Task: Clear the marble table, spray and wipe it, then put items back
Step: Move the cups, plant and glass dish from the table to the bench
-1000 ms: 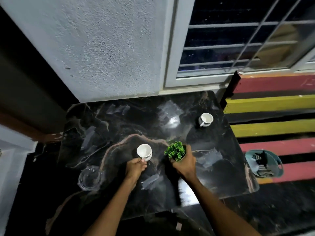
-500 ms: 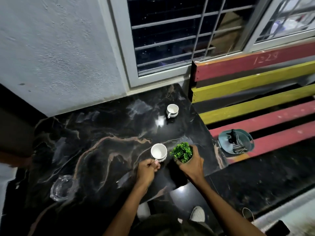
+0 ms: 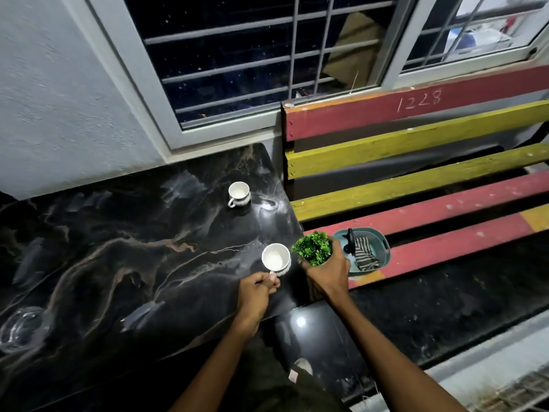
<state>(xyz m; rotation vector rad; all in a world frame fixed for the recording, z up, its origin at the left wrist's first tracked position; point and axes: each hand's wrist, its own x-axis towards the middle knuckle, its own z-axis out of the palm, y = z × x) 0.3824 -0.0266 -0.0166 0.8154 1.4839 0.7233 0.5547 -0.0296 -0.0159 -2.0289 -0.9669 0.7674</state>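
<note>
A black marble table [image 3: 118, 248] fills the left of the head view. My left hand [image 3: 257, 289] pinches the handle of a white cup [image 3: 276, 258] near the table's right edge. My right hand [image 3: 326, 270] grips a small green potted plant [image 3: 313, 246], held past the table's right edge in front of the bench. A second white cup [image 3: 238, 193] stands at the table's far right corner. A clear glass ashtray [image 3: 25, 327] sits at the near left.
A bench of red and yellow slats [image 3: 430, 185] stands right of the table. On its seat is a teal basket [image 3: 383, 248] holding a dark spray bottle [image 3: 349, 242] and a striped cloth [image 3: 365, 252]. A barred window [image 3: 252, 55] and a white wall lie behind.
Both hands have moved right, with the cup and the plant in them. The plant has left the tabletop and now hangs beside the bench. My view has swung right.
</note>
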